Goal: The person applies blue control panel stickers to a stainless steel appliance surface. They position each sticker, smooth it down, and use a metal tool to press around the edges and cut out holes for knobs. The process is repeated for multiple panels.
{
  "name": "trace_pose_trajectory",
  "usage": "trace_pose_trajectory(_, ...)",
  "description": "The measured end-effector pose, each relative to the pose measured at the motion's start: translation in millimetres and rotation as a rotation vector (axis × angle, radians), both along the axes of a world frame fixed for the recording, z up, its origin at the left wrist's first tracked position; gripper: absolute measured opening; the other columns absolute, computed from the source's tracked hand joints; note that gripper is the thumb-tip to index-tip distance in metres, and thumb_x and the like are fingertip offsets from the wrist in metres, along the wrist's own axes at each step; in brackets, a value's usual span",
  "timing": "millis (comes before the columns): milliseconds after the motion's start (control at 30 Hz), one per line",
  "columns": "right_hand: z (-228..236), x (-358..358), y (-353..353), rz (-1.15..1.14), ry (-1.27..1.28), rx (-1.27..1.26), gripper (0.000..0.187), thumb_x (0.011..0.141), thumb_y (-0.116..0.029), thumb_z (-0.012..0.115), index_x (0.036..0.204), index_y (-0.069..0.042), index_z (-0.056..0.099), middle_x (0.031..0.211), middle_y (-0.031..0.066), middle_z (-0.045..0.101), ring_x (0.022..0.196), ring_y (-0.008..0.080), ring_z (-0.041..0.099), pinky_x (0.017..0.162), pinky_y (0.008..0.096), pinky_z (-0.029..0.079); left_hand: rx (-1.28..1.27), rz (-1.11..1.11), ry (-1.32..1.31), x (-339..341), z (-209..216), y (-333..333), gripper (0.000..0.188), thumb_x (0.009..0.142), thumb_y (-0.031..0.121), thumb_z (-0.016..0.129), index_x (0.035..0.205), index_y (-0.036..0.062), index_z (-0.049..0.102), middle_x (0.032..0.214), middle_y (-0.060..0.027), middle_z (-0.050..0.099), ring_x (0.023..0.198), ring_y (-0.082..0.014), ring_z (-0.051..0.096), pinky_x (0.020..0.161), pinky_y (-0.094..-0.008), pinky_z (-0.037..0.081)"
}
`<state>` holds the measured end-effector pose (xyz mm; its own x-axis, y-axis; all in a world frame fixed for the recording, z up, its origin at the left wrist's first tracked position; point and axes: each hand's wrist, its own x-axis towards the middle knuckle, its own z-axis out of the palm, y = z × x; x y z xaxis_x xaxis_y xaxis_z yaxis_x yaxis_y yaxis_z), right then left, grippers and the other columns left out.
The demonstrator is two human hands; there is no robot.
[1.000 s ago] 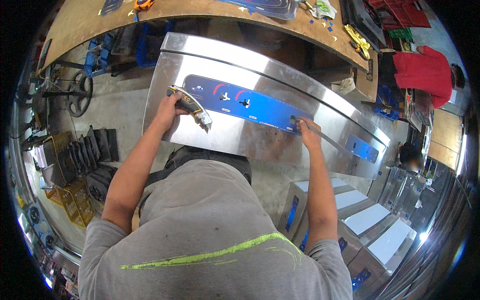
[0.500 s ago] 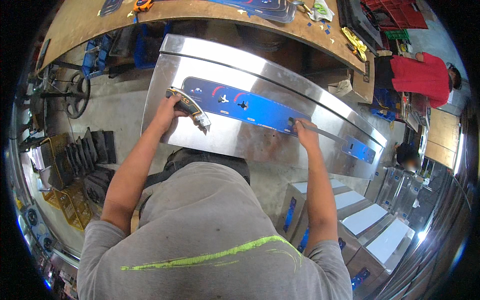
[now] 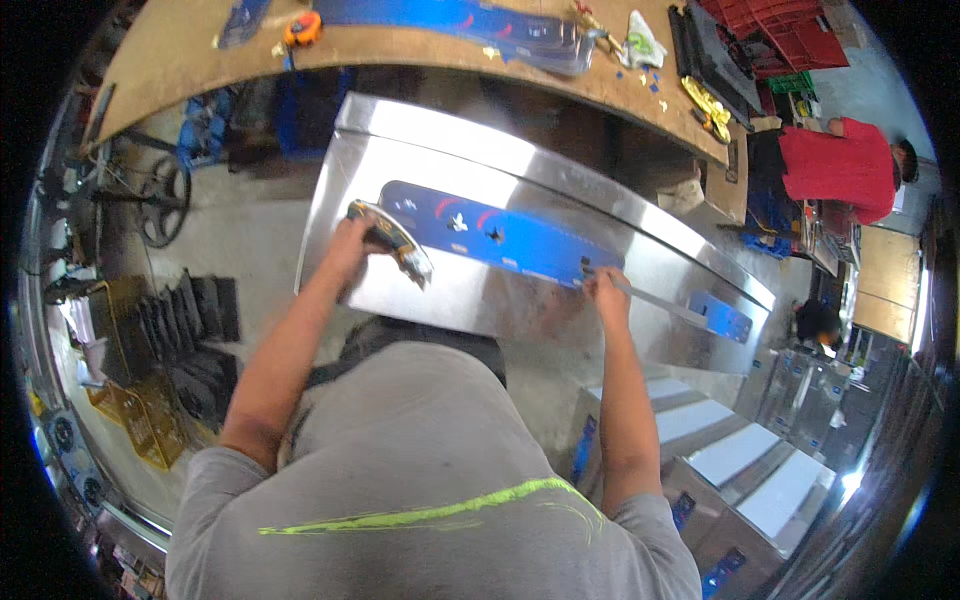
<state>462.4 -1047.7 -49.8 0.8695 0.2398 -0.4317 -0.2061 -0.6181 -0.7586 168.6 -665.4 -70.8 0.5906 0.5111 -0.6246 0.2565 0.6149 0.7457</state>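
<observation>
A long stainless-steel panel lies tilted in front of me. Stuck along it is a blue control label with cut-out holes and red markings. My left hand grips a black and yellow utility knife over the label's left end, its tip slanting down toward the bare steel. At the label's right end, my right hand pinches a long flat grey strip, which runs off to the right. A smaller blue label sits near the panel's right end.
Beyond the panel, a wooden workbench carries an orange tape measure, more blue labels and a cloth. Boxy steel units stand at the right. Yellow crates are at the left. A person in red works at the far right.
The whole view has shifted, so the bench and panel sit lower in the picture. Both hands keep their holds and stay at nearly the same places along the label.
</observation>
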Motion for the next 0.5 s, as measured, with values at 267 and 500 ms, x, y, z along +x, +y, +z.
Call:
trace_pose_trajectory(267,-2,-56,3,-0.390,0.008,0.334,0.018,0.098,-0.016,0.060,0.106,-0.001,0.065,0.082,0.0099,0.069,0.066,0.0156,0.065,0.056,0.0266,0.051,-0.028,0.190,-0.038,32,19,25,0.041,0.101,0.035,0.054,0.119,-0.0019,0.056,0.113,-0.0188,0.065,0.094,-0.0291,0.070,0.072,-0.0422,0.063)
trace_pose_trajectory(500,14,-144,-79,-0.527,-0.068,0.266,0.018,0.094,-0.009,0.059,0.108,0.001,0.064,0.090,0.0123,0.070,0.069,0.0167,0.066,0.061,0.0295,0.053,-0.035,0.455,-0.311,152,32,174,0.039,0.099,0.034,0.061,0.122,0.0035,0.055,0.105,-0.0142,0.064,0.084,-0.0272,0.068,0.074,-0.0404,0.062)
